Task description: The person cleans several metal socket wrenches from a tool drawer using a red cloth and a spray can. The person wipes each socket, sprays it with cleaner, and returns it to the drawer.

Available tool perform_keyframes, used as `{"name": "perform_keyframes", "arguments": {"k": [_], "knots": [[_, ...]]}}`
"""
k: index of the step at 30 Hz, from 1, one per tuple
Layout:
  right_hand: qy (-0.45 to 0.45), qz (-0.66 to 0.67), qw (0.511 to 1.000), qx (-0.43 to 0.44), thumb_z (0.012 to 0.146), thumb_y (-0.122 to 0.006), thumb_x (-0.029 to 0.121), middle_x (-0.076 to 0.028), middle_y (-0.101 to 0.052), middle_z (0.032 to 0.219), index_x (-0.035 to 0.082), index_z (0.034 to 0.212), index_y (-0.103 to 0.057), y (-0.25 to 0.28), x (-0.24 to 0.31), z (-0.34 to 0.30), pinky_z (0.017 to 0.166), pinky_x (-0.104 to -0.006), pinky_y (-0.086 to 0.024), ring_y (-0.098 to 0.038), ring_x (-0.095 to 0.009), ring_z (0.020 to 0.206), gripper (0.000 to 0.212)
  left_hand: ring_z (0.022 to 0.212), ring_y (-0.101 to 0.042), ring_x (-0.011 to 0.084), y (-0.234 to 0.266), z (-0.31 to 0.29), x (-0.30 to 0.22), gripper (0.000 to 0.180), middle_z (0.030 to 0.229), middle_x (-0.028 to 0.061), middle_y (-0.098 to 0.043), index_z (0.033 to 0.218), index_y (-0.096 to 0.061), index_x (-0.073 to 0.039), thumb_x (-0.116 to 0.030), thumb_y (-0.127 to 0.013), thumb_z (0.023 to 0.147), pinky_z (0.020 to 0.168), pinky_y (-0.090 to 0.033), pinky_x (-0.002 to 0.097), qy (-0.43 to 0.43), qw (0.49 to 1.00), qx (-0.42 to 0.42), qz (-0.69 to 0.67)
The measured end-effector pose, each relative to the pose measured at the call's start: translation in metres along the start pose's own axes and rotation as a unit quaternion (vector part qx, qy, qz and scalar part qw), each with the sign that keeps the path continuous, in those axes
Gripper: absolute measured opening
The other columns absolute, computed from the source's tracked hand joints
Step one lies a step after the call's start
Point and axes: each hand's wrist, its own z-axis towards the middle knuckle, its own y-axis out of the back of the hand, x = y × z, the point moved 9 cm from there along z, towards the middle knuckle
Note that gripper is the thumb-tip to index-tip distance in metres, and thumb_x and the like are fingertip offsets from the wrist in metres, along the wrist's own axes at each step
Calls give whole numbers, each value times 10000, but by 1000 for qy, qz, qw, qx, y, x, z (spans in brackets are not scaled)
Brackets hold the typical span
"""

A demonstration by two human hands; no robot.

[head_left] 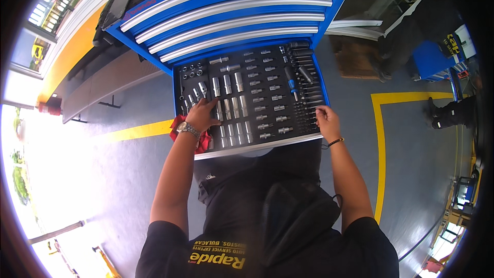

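A tool drawer [247,149] is pulled out in front of me, its black foam tray filled with rows of chrome sockets [227,84]. My left hand [202,116] lies over the drawer's left part, thumb and fingers apart, touching the long sockets. Under that hand and wrist is a crumpled red cloth [203,143]; whether the hidden fingers touch it does not show. At the drawer's right edge, my right hand [328,121] has its fingers pinched beside small bits [303,110]; anything between them is too small to make out. A blue-and-black screwdriver [292,82] sits in the foam nearby.
Behind the drawer rises the blue tool cabinet [236,7] with several closed drawers. A long bench [110,85] stands to the left. At the right, another person [411,36] is near a blue cart [435,62]. Yellow lines [381,139] mark the grey floor.
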Motion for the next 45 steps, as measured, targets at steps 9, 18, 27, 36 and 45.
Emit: {"name": "perform_keyframes", "arguments": {"k": [9, 18, 27, 36, 45], "knots": [[9, 1, 1000, 0, 981, -622, 166, 15, -594, 720, 23, 1032, -657, 0, 2, -1, 573, -234, -482, -555, -64, 605, 155, 1198, -574, 406, 8, 7, -11, 915, 1300, 194, -582, 1474, -482, -260, -458, -859, 664, 1046, -449, 470, 55, 988, 89, 115], [-7, 21, 1000, 1, 968, -641, 186, 11, -600, 705, 16, 1011, -667, 3, 0, 0, 575, -241, -486, -568, -68, 603, 178, 1204, -574, 395, 17, 3, -32, 874, 1323, 190, -566, 1468, -461, -209, -414, -842, 709, 1023, -455, 504, 66, 981, 90, 156], [-25, 80, 996, -4, 973, -634, 184, 5, -606, 724, 8, 1017, -663, 9, 3, 0, 565, -231, -483, -573, -69, 598, 184, 1322, -487, 365, -14, 17, -76, 856, 1475, 141, -466, 1485, -396, -137, -295, -815, 755, 1070, -414, 510, -56, 996, -8, 66], [-33, 91, 995, 9, 976, -619, 173, 0, -609, 721, 12, 1015, -661, 5, 2, -2, 556, -234, -480, -574, -72, 594, 171, 1299, -510, 350, -12, 28, -84, 936, 1382, 177, -531, 1471, -373, -103, -371, -850, 711, 1122, -355, 550, -62, 993, 48, 88], [-67, 130, 989, 16, 963, -629, 185, -4, -625, 752, 32, 1022, -670, 6, -3, -1, 551, -238, -487, -594, -81, 610, 170, 1311, -516, 314, -19, 24, -57, 742, 1401, 125, -551, 1299, -586, -122, -313, -875, 643, 1123, -376, 499, -77, 996, -15, -39]]}}
